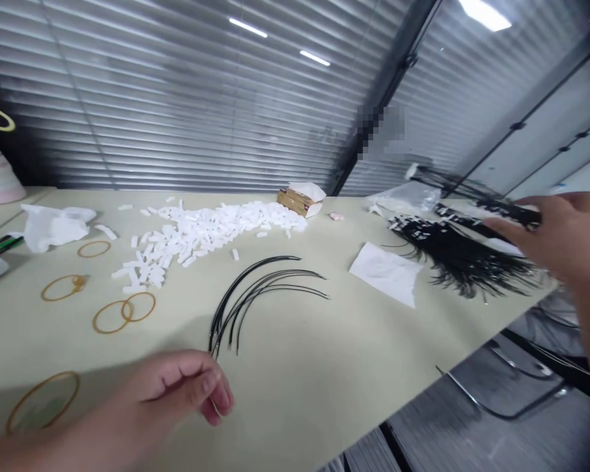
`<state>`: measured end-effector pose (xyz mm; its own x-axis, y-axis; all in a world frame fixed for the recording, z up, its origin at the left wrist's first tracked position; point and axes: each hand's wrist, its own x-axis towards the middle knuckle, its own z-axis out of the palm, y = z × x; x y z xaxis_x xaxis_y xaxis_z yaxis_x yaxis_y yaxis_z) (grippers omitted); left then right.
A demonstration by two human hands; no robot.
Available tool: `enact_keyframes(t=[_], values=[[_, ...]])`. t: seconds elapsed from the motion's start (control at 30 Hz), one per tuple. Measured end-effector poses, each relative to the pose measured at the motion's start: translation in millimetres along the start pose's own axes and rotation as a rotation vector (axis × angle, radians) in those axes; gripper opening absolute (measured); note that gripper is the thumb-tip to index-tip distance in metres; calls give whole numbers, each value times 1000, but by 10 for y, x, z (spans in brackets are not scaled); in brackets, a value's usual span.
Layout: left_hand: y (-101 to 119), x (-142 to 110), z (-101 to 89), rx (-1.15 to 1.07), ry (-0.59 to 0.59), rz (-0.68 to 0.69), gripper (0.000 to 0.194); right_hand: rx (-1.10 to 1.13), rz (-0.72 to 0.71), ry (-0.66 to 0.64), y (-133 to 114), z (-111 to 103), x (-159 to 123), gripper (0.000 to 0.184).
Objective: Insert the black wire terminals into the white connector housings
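Observation:
Several curved black wires [255, 282] with small metal ends lie loose at mid-table. My left hand [187, 390] is closed just below their lower ends, thumb against curled fingers; whatever it may hold is hidden. Off to the right, my right hand [565, 229] is raised and gripping a bundle of black wires [467, 183], slightly blurred, that points left and ends in a white tip. Beneath that bundle, a large pile of black wires [452, 252] with white tags spreads on the table. A white paper sheet [388, 274] lies left of the pile.
Small white plastic pieces [201, 233] are heaped at the back beside a brown box [297, 200]. Orange rubber bands [111, 318] lie at left, near crumpled white tissue [56, 226]. A clear plastic bag [408, 196] rests behind the pile. Chairs [506, 400] stand beyond the table's right edge.

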<state>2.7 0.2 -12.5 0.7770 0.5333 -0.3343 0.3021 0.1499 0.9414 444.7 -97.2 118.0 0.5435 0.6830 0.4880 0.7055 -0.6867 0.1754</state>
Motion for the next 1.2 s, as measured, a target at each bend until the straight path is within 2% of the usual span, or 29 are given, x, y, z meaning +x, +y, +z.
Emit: enact_keyframes(t=[0.07,0.13,0.2,0.3,0.33,0.4,0.47,0.57,0.67,0.77,0.83,0.97,1.1,1.2], values=[[53,-22,13,48,-15,0,33,60,-4,17,-43,128,104,102],[91,-33,22,50,-32,-1,35,156,-90,23,-252,276,62,98],[108,-38,24,38,-50,-8,37,270,-278,-11,-601,413,-106,81],[101,-56,21,32,-71,1,40,447,-684,-177,-1249,548,-466,53],[95,-66,20,31,-85,11,41,492,-816,-235,-1461,572,-568,50],[85,-91,20,35,-114,50,41,559,-1001,-322,-1841,600,-682,61],[81,-115,19,75,-140,109,38,605,-1078,-375,-2140,617,-666,60],[75,-142,20,218,-161,202,33,647,-1143,-485,-2417,634,-533,45],[56,-152,25,330,-219,328,31,663,-1133,-579,-2520,611,-498,26],[21,-139,29,344,-274,463,28,661,-1068,-613,-2552,526,-574,21],[-2,-124,28,350,-267,470,28,677,-1009,-592,-2608,471,-605,20],[-5,-110,15,346,-251,396,28,741,-783,-504,-2888,501,-549,31],[32,-121,14,200,-234,241,23,858,-685,-570,-3139,612,-573,25],[27,-103,14,-42,-147,105,17,1035,-626,-641,-3076,540,-752,19]])
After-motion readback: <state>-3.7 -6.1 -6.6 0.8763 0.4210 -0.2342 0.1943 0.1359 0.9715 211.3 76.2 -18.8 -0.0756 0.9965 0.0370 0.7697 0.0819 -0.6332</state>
